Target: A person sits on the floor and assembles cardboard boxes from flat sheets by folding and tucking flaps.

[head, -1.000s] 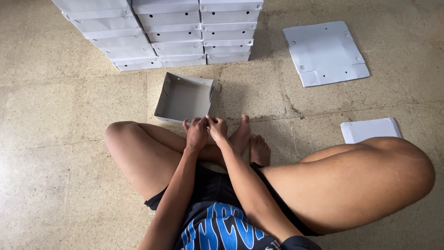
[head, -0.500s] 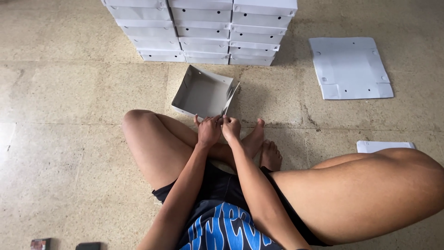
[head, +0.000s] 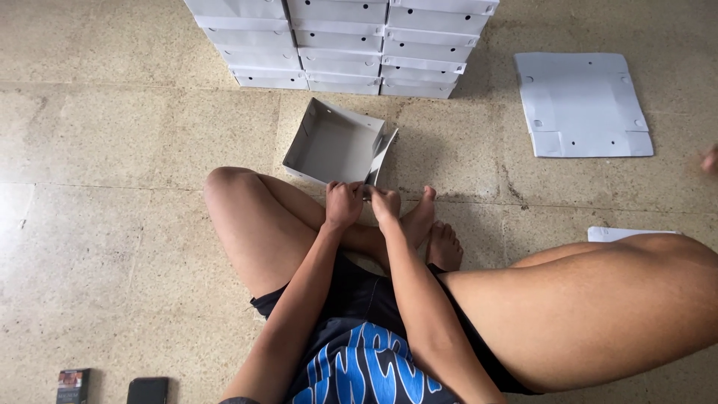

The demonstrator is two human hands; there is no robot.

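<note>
Just beyond the crossed legs, an open grey box (head: 336,146) sits on the floor (head: 112,224), its far walls upright and its right flap leaning loose. Both hands meet at the box's near edge. The left hand (head: 343,204) is curled over that near wall, fingers pressed together and bent down, so the fingertips are hidden behind the knuckles. The right hand (head: 385,202) is just beside it, touching or nearly touching, fingers folded on the near right corner by the loose flap; whether they pinch the card or only press on it cannot be told. The near wall itself is mostly covered by the hands.

Far from the person, stacked boxes (head: 340,45) stand in rows, cut off by the top edge. To the far right lies a flat sheet (head: 583,105) of card with small holes. Another sheet (head: 621,233) peeks out behind the right knee, mostly hidden. At the right edge, a blurred bit of skin (head: 710,158) is too cut off to identify. Near left, a small packet (head: 73,385) and a dark phone (head: 147,390) lie at the bottom edge, both partly cropped.
</note>
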